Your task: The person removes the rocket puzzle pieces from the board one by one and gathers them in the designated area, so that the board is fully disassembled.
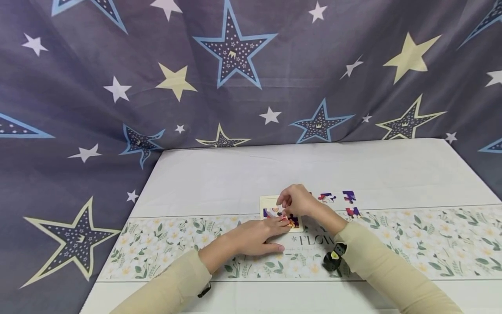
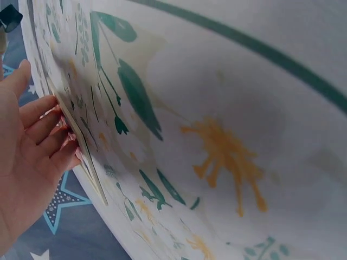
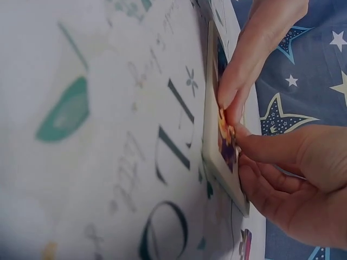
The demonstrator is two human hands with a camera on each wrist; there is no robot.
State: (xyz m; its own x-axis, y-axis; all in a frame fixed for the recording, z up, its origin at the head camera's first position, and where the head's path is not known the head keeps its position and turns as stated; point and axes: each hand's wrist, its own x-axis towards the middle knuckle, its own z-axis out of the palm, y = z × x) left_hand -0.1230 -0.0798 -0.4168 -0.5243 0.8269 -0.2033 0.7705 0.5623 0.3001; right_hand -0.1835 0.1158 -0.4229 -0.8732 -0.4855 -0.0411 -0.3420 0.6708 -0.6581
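Observation:
A cream-framed jigsaw tray (image 1: 268, 201) lies on the table with colourful pieces inside. My left hand (image 1: 256, 236) reaches in from its near left side, palm down, with fingertips resting on the pieces in the lower part and the thumb out to the side. In the left wrist view, the fingers of that left hand (image 2: 40, 141) extend over the tray's edge (image 2: 87, 151). Over the tray's right side, my right hand (image 1: 299, 201) bends its fingers, thumb and forefinger at a puzzle piece (image 1: 274, 211) beside the left fingertips. The right wrist view shows the right thumb (image 3: 271, 147) close against the pieces.
Several loose puzzle pieces, including a purple one (image 1: 349, 196) and a red-purple one (image 1: 353, 212), lie right of the tray. The white table (image 1: 211, 174) carries a flower-patterned band (image 1: 431, 231). A star-printed curtain (image 1: 137, 52) hangs behind and at the sides.

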